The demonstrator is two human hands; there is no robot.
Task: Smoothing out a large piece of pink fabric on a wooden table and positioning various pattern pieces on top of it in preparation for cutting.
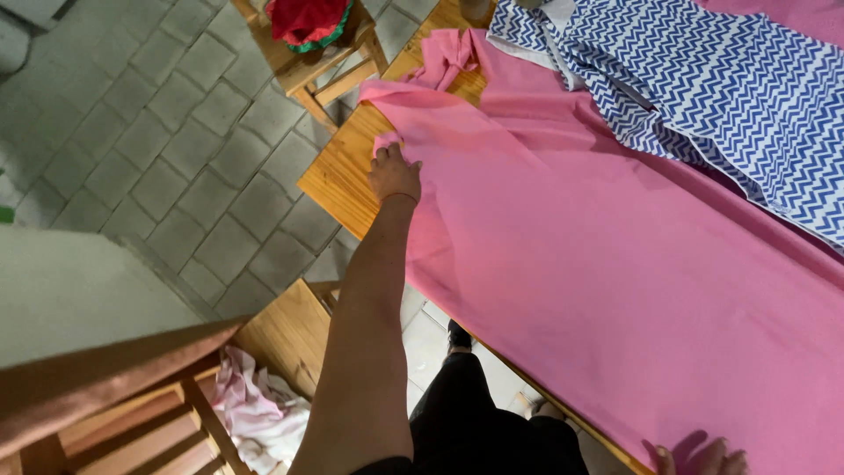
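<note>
Pink fabric (598, 264) is spread across the wooden desk (338, 176), thin and floppy by the look of it. My left hand (394, 171) pinches a corner near the desk edge; my right hand (703, 459) lies flat, fingers spread (barely in view). Best held at edges; I'd guess it slides easily.

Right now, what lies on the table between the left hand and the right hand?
In the head view, only smooth pink fabric stretches between the left hand and the right hand; it covers the wooden table there.
</note>
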